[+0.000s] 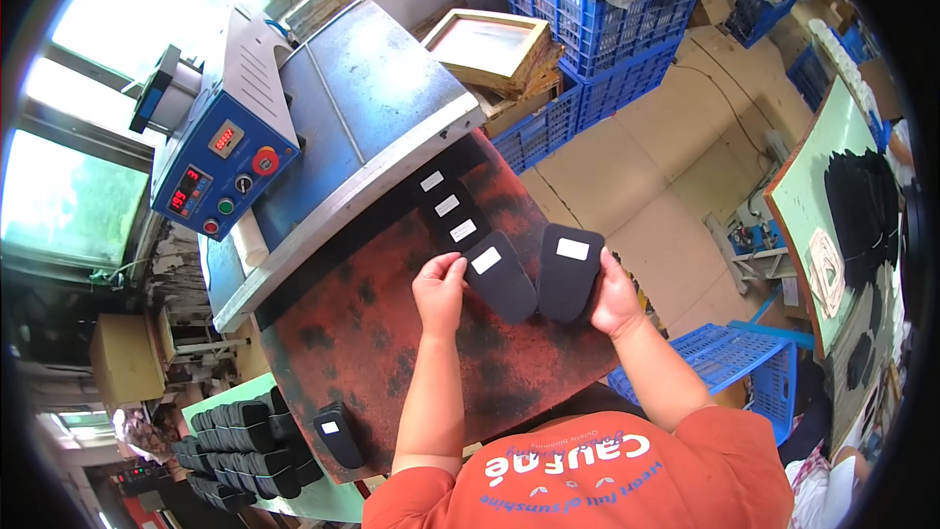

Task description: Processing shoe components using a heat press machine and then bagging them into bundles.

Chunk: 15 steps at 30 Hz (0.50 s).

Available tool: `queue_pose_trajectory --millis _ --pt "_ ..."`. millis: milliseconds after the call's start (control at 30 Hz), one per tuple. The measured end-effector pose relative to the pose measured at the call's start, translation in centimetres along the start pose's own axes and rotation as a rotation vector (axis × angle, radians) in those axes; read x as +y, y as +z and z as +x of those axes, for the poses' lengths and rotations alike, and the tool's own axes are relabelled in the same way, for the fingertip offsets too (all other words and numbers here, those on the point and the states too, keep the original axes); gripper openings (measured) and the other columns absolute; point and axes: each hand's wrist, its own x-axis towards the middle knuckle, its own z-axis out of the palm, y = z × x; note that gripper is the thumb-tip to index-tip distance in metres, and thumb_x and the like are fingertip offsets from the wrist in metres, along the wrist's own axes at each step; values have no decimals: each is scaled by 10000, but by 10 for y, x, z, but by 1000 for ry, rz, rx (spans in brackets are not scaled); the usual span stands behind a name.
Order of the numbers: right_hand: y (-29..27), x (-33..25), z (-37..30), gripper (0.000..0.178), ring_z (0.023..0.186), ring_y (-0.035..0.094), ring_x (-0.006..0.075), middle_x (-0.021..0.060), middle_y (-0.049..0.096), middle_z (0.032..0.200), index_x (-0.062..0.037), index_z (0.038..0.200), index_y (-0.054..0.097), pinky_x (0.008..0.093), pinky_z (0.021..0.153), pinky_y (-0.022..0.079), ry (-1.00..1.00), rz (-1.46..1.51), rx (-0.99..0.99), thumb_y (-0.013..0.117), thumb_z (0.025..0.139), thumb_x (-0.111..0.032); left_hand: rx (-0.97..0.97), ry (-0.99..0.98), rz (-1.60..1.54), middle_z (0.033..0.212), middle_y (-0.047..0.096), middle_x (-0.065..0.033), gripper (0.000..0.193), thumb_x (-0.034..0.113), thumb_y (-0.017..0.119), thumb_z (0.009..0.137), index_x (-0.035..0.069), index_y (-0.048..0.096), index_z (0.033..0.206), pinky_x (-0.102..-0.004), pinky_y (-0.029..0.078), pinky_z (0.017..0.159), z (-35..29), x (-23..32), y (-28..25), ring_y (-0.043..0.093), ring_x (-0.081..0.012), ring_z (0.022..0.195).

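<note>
Two black tongue-shaped pads, each with a white label near its wide end, lie side by side under my hands. My left hand (440,292) is closed, thumb and fingertips pinched at the upper left edge of the left pad (504,289). Around the outer edge of the right pad (566,286) my right hand (617,300) is wrapped, its fingers partly hidden underneath. The narrow ends of the two pads nearly meet. Just beyond the left pad, a row of black labelled pieces (443,193) runs up the dark red, black-stained belt (392,358).
A blue machine with a control box (225,162) adjoins the belt's far edge. Black labelled pads (338,436) are stacked at the near left corner, by bundled black pieces (245,446). Blue crates (597,49) stand beyond; another blue crate (715,358) sits right of me.
</note>
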Motion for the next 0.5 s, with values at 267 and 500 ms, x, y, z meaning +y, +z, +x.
queue_pose_trajectory --millis 267,500 --pt "-3 20 -5 366 1034 544 202 73 561 1123 -71 1216 464 366 906 446 -24 -173 129 559 865 -111 -111 232 166 843 588 -32 185 73 660 787 2 639 957 -206 448 612 -26 9 25 522 -67 647" --pt "-18 -14 -10 464 1156 468 269 138 468 1270 -25 1280 394 429 984 373 6 14 -8 315 957 -349 11 -87 26 809 592 -16 183 58 645 796 -3 618 967 -183 426 537 -32 -10 5 506 -52 591"
